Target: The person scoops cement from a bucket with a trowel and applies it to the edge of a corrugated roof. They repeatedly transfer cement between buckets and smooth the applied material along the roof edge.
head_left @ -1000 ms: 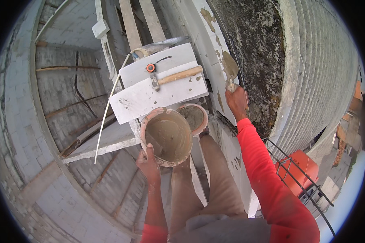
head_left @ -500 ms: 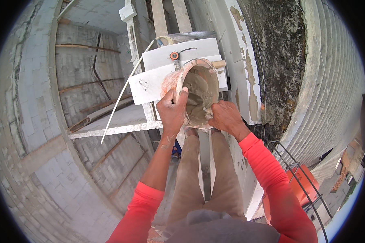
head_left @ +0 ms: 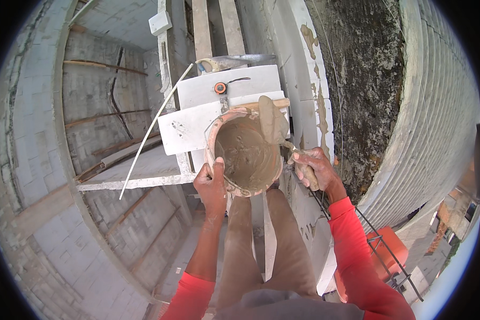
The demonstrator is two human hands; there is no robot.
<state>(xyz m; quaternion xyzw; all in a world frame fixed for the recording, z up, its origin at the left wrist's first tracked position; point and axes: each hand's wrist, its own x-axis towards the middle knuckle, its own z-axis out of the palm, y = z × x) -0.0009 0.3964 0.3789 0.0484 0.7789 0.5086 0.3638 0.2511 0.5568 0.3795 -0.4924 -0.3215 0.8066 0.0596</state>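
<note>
Grey block walls (head_left: 106, 96) fall away below on the left, while to the right a corrugated roof (head_left: 437, 112) curves past a dark, mottled strip (head_left: 365, 80) and a white block wall (head_left: 306, 90) streaked with mortar along its top. Between them, two white blocks (head_left: 194, 96) lie side by side, carrying a round orange-and-black tool (head_left: 220, 88) and a hammer, its wooden handle (head_left: 280, 103) partly hidden behind the trowel; a saw (head_left: 242, 61) lies just beyond the blocks, and a thin white strip (head_left: 156, 130) slants past their left edge. In front of the blocks, above the person's legs (head_left: 258, 234), is a stained pinkish bucket (head_left: 218, 122) with wet mortar (head_left: 242, 146) inside. The left hand (head_left: 212, 185) grips the bucket's near-left rim, thumb over the edge and fingers curled outside. The right hand (head_left: 316, 169) has its fingers closed around the handle of a trowel (head_left: 273, 122), whose mortar-coated blade points away from the person over the bucket's far-right rim. At lower right, a steel bar frame (head_left: 378, 242) crosses before a red-orange container (head_left: 390, 250)
</note>
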